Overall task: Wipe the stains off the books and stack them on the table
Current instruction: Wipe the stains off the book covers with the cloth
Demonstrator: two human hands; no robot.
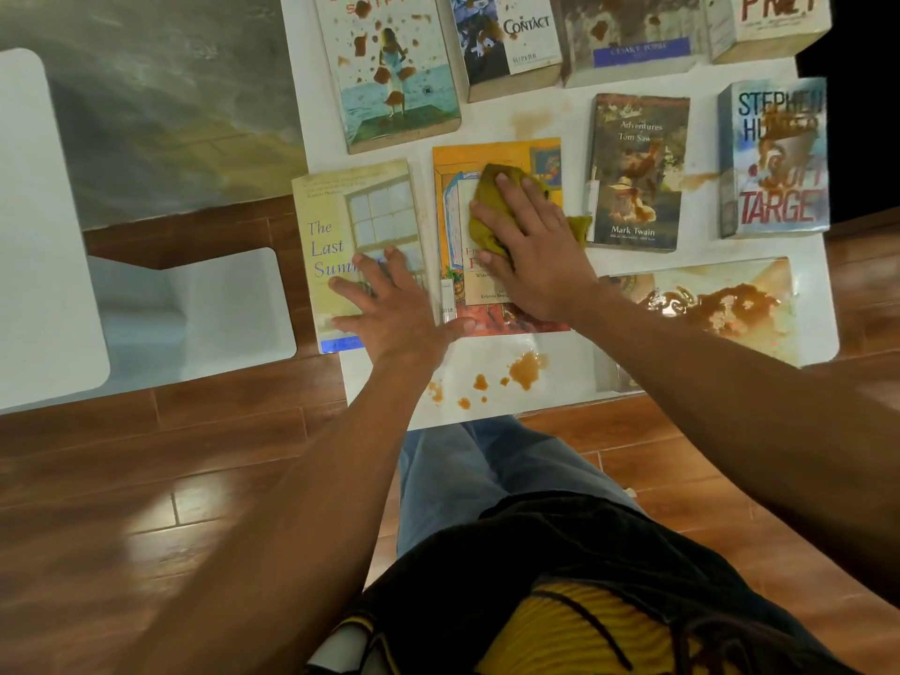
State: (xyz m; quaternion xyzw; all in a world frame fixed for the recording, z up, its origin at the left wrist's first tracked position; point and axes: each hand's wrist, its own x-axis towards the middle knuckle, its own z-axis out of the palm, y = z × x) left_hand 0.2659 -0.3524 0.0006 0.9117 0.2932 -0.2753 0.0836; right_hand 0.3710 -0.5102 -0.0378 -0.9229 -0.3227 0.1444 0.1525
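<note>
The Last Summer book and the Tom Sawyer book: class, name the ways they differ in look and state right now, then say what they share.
The Last Summer book has a pale yellow cover with no visible stains; the Tom Sawyer book is dark and blotched with brown stains. The left hand rests flat on the Last Summer book; nothing touches the Tom Sawyer book. Both lie face up and unstacked on the white table.

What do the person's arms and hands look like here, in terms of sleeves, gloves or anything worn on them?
Both arms are bare right up to the frame edge: no sleeves show. The left hand and right hand are ungloved, with no rings, watch or bands visible at the fingers or wrists. Nails look short and unpainted.
</note>
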